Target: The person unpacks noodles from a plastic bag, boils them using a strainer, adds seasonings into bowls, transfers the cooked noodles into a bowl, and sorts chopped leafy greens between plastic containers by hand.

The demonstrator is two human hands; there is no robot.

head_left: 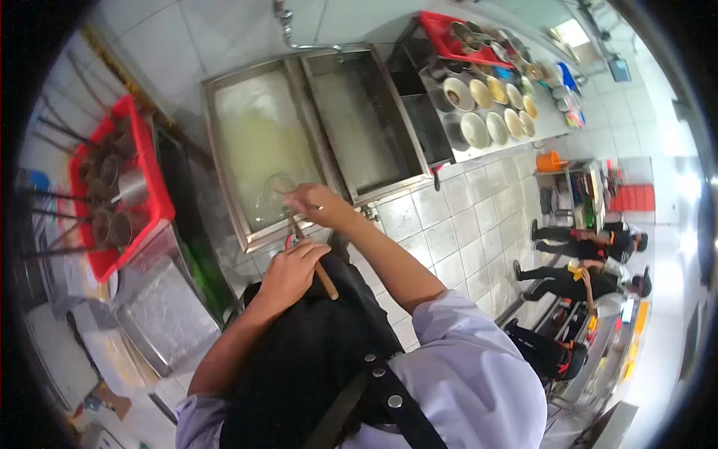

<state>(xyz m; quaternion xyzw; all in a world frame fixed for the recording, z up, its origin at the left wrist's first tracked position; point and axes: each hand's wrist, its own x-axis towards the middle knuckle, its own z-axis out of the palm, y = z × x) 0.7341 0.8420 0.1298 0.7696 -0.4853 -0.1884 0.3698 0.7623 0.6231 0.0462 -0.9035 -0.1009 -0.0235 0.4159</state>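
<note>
My left hand (pixel 293 268) is closed around a wooden handle (pixel 326 282), whose lower end sticks out below my palm. The handle runs up toward a round, mesh-like strainer head (pixel 271 196) at the near end of a vat of cloudy, yellowish liquid (pixel 262 127). Bubbles show around that head. My right hand (pixel 320 206) reaches over the vat's near rim, fingers closed beside the top of the handle. A small rounded, pale thing (pixel 281 183) lies by its fingertips. What exactly the right hand grips is not clear.
A second vat (pixel 359 120) adjoins on the right, below a tap (pixel 286 22). At left, a red basket (pixel 161 161) holds long-handled strainers, near a metal tray (pixel 164 314). Several bowls (pixel 474 130) stand on a steel counter (pixel 467 155). Co-workers (pixel 576 280) stand farther right.
</note>
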